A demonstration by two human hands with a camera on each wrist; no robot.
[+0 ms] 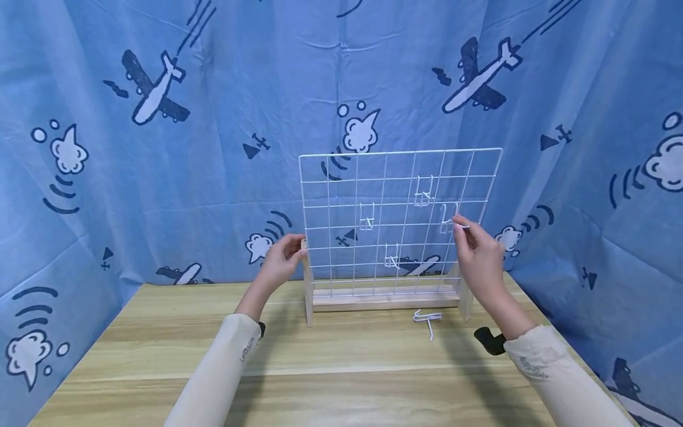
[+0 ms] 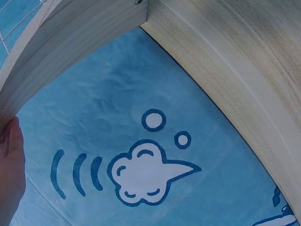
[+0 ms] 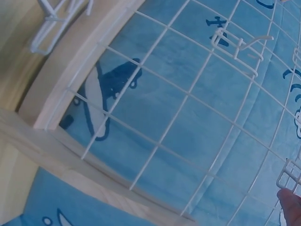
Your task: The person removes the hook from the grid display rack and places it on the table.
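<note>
A white wire grid [image 1: 344, 227] stands upright in a wooden frame with side legs. My left hand [image 1: 283, 261] holds the frame's left wooden upright [image 1: 308, 281] near its top, thumb in front; the left wrist view shows that upright [image 2: 70, 61] at close range. At the grid's right side my right hand [image 1: 482, 264] pinches a white wire hook [image 1: 447, 225] by its prong. The hook's back lies against the grid; whether it is seated on a wire I cannot tell. Three similar hooks hang on the grid: upper right [image 1: 424, 197], middle left [image 1: 367, 220] and lower middle [image 1: 392, 259].
One more white hook [image 1: 428, 316] lies on the wooden table [image 1: 341, 367] before the frame's base bar [image 1: 384, 301], towards the right. A blue curtain [image 1: 235, 148] with printed planes and clouds surrounds the table at the back and sides.
</note>
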